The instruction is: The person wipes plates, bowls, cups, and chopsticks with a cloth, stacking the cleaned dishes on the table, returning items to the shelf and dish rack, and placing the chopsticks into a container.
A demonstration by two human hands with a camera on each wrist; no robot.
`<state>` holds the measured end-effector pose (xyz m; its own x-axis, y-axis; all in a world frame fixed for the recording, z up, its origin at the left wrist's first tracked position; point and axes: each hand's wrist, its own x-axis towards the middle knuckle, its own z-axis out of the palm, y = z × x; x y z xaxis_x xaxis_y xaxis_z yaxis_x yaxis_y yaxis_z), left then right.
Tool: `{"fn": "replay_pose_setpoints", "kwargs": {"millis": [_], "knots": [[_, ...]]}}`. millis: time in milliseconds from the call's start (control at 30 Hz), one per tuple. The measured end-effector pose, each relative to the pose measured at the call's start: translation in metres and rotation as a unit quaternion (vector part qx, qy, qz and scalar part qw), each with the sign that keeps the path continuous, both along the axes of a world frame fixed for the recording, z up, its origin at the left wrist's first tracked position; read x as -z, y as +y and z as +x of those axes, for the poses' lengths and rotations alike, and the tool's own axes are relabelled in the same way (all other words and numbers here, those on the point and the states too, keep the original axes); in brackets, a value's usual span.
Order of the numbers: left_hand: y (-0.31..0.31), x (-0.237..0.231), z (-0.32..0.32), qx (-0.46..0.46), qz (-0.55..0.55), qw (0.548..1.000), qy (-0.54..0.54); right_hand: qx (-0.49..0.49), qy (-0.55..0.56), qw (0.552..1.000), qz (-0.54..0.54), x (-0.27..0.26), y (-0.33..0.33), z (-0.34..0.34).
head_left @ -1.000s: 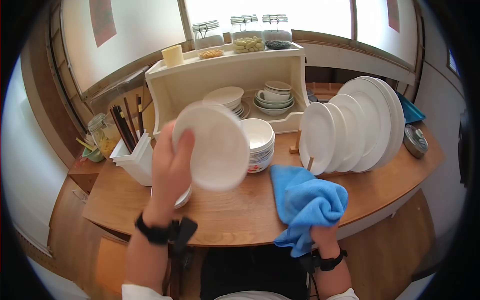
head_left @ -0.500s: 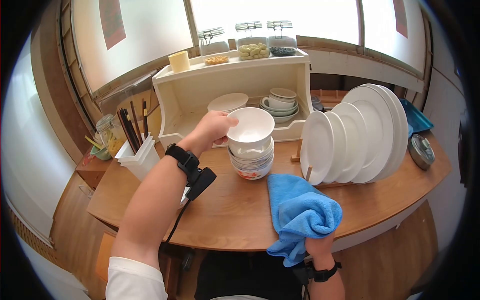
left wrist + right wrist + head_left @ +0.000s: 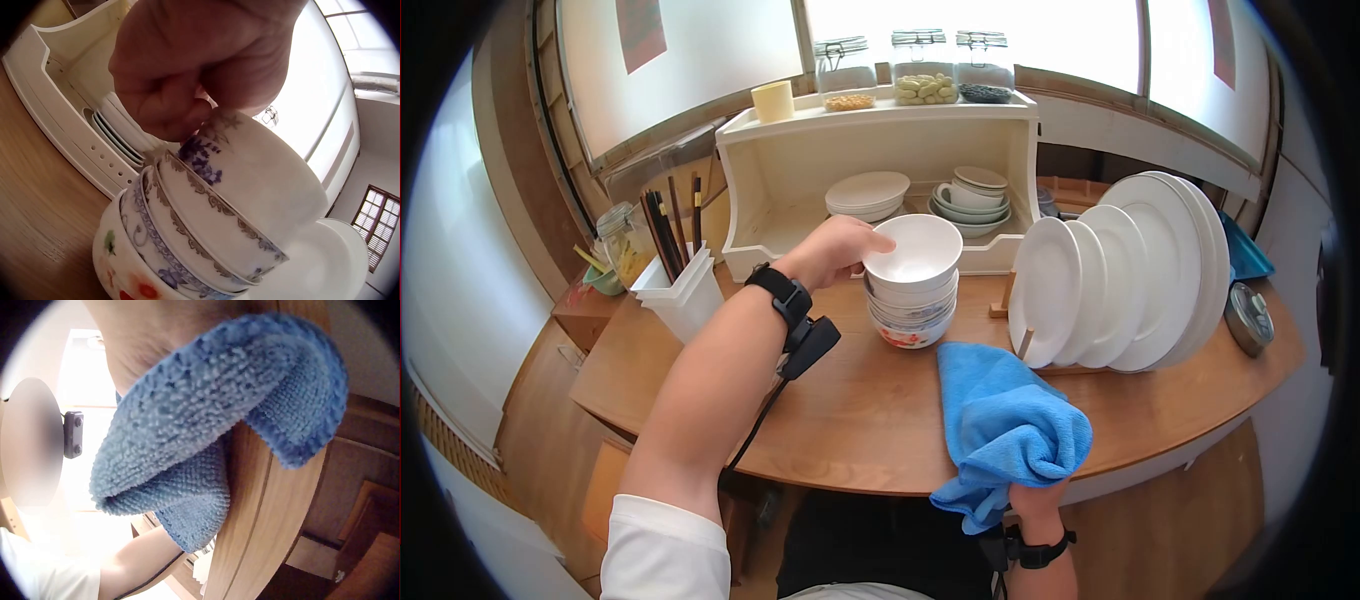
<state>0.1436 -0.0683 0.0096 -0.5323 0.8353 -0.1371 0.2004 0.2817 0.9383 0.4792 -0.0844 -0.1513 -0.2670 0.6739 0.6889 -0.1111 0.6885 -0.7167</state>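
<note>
Pinched at its left rim by the left hand (image 3: 838, 250), thumb over the inside, fingers curled against the outer wall: a white bowl (image 3: 918, 250). Roughly upright, mouth up, at the top of a stack (image 3: 913, 314) toward the far edge of the surface (image 3: 840, 420), just in front of the shelf (image 3: 995, 258). Round and deep, thin at the rim; plain, glossy white inside. Outside, a purple-blue flower cluster and grey leaves close below the rim, then bare white toward the base. Hard to tell whether fully seated on the stack or just clear of it.

Below, in the stack: scalloped grey borders around the upper rims, blue scrolls and flowers lower down, red-orange blooms and a green leaf at the very bottom.

Held in the right hand (image 3: 1040, 497), at the near edge of the surface, right of its middle: a blue cloth (image 3: 1015, 420), bunched and twisted, nubbly in weave, with a stitched hem and one flap toward the stack. Fingers hidden by the folds.

Toward the right end of the surface, white plates (image 3: 1130, 280) on edge in a wooden rack (image 3: 1000, 308); at the far right corner, a lidded pot (image 3: 1250, 318). By the left edge, chopsticks (image 3: 662, 235) in a white holder (image 3: 690, 300).
</note>
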Motion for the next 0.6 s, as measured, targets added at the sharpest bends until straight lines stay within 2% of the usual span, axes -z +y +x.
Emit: {"fn": "replay_pose_setpoints", "kwargs": {"millis": [167,233,300,367,400,433,467,533,567,600], "knots": [[-0.013,-0.015,0.006,0.008,-0.035,0.999,0.004,0.054,0.026,0.998,0.001,0.008,-0.002,-0.001],[-0.017,-0.017,0.007,-0.007,-0.039,0.999,0.032,0.041,0.028,0.999,-0.004,0.008,-0.003,0.000],[-0.028,-0.018,0.004,-0.010,-0.041,0.998,0.036,0.078,0.020,0.995,-0.060,0.012,-0.004,0.001],[-0.043,-0.023,0.006,-0.001,-0.025,0.998,0.058,0.067,0.014,0.995,-0.076,0.024,0.002,0.004],[-0.060,-0.031,0.018,-0.018,-0.037,0.988,0.148,0.080,0.008,0.996,-0.040,0.029,0.001,0.007],[-0.075,-0.022,0.012,0.004,-0.014,0.952,0.306,0.095,0.005,0.995,-0.002,0.030,0.001,0.008],[-0.093,-0.013,0.005,0.034,0.013,0.890,0.454,0.086,-0.001,0.996,0.020,0.030,0.000,0.012],[-0.140,-0.006,0.015,0.012,-0.013,0.831,0.557,0.090,-0.002,0.996,-0.002,0.050,0.000,0.018],[-0.163,0.003,0.012,-0.004,-0.018,0.819,0.573,0.091,-0.004,0.996,-0.009,0.056,0.002,0.017],[-0.183,0.007,0.013,-0.013,-0.013,0.828,0.561,0.093,-0.007,0.996,-0.016,0.068,0.003,0.024]]}}
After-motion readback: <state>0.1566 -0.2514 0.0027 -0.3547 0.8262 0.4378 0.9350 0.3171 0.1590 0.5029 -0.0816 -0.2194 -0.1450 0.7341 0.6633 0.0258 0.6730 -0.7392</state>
